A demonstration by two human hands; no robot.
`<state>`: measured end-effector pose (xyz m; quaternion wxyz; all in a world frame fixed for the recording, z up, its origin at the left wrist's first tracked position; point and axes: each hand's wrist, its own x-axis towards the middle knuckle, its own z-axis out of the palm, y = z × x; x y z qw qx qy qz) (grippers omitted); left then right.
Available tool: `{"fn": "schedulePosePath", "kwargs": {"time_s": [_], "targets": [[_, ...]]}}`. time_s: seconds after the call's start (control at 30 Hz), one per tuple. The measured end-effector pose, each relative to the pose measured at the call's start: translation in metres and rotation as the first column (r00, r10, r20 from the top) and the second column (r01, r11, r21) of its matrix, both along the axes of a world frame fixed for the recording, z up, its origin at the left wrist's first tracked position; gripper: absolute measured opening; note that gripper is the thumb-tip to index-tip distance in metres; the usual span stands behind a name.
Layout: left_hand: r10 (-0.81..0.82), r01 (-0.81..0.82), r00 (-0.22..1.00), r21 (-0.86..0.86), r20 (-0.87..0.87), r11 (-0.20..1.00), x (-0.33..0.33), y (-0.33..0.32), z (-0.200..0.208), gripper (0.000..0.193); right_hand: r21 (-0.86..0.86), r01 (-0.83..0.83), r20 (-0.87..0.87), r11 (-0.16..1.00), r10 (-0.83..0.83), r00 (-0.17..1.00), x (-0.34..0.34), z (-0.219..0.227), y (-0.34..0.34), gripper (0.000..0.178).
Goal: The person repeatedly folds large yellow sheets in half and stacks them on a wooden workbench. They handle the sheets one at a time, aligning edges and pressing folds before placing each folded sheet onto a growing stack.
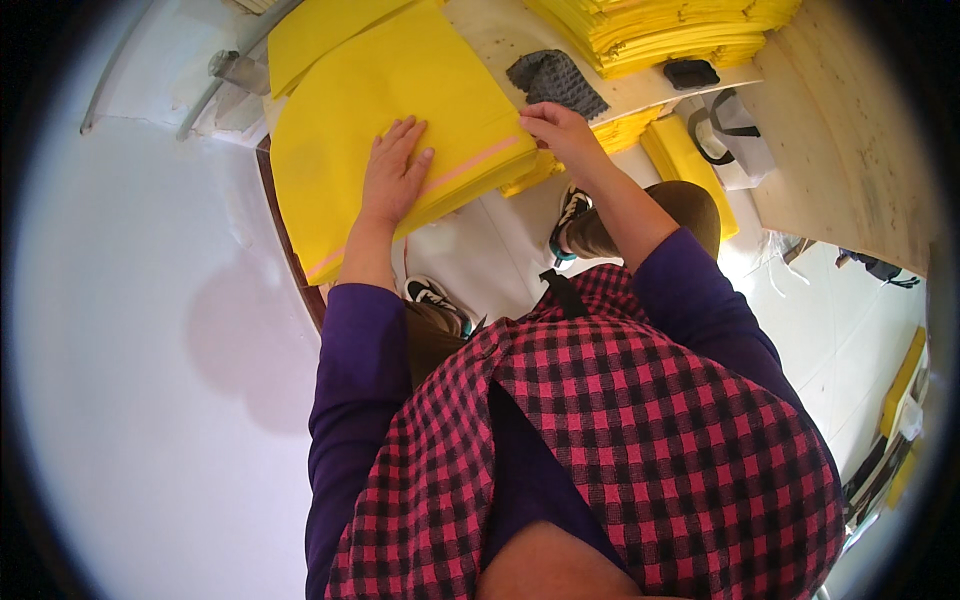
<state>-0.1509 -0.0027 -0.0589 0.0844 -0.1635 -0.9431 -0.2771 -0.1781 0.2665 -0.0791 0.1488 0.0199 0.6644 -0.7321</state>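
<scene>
A thick stack of flat yellow sheets [420, 80], perhaps fabric or paper, lies in front of me on a table. A thin pink strip [475, 162] runs along its near edge. My left hand [395, 170] rests flat on top of the stack, fingers stretched out and a little apart. At the right near corner, the thumb and fingers of my right hand [560, 130] are pinched together on the edge of a yellow sheet. How many layers lie between them cannot be seen.
A crumpled dark grey cloth [560, 82] lies just beyond my right hand. Behind it stands another tall yellow stack [660, 35], with a small black tray [691, 73] beside it. A white bag with black handles [735, 140] and a wooden panel [850, 120] are at the right.
</scene>
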Motion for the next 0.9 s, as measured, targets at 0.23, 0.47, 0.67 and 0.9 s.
{"fn": "schedulePosePath", "kwargs": {"time_s": [0.23, 0.47, 0.67, 0.9], "targets": [[0.006, -0.006, 1.0, 0.01, 0.004, 1.0, 0.001, -0.001, -0.002, 0.044, 0.032, 0.042, -0.028, 0.999, -0.041, 0.999, -0.006, -0.004, -0.009, 0.031], [0.005, -0.005, 1.0, 0.006, -0.002, 1.0, 0.002, 0.001, -0.001, 0.044, 0.018, 0.026, 0.014, 1.0, -0.026, 1.0, -0.011, 0.0, -0.008, 0.033], [0.007, -0.007, 1.0, 0.01, -0.01, 1.0, 0.004, 0.001, 0.001, 0.044, 0.037, 0.042, -0.029, 0.998, -0.041, 0.999, -0.019, 0.0, -0.009, 0.038], [0.01, -0.01, 1.0, 0.003, -0.011, 1.0, 0.005, 0.002, 0.003, 0.044, 0.295, 0.124, -0.323, 0.947, -0.024, 0.946, -0.03, -0.002, -0.014, 0.046]]}}
